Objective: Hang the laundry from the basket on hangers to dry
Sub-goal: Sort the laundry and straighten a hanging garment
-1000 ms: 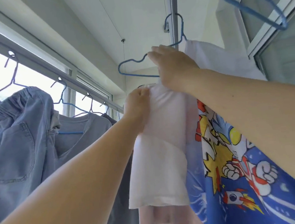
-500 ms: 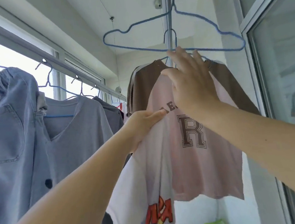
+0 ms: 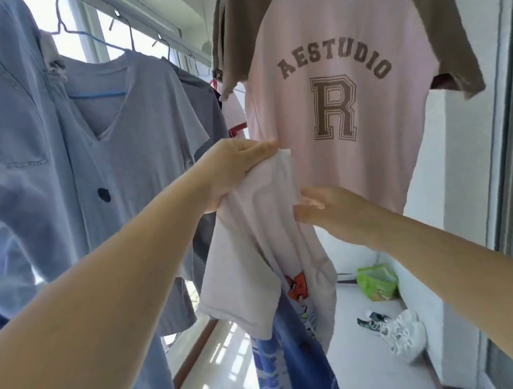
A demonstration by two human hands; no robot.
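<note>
My left hand (image 3: pixel 234 171) grips the top edge of a white cartoon-print shirt (image 3: pixel 263 255), fingers curled over the bunched fabric and thumb lying along it, holding it up in front of me. The shirt hangs down from that grip, its white upper part creased and its blue printed lower part trailing toward the floor (image 3: pixel 366 367). My right hand (image 3: pixel 334 215) sits just beside the shirt's right edge with fingers loosely spread and relaxed, fingertips touching or nearly touching the cloth; I cannot tell which. Behind both hands hangs a pink shirt with brown sleeves (image 3: pixel 340 63), printed with "AESTUDIO" and a large R. To my left, a grey V-neck shirt (image 3: pixel 130 118) hangs on a blue hanger (image 3: pixel 97 95), and nearer still a light blue denim garment (image 3: pixel 14 172) with dark buttons. Down on the floor near the wall lie a green bag (image 3: pixel 377 281) and a pair of white sneakers (image 3: pixel 404 333).
</note>
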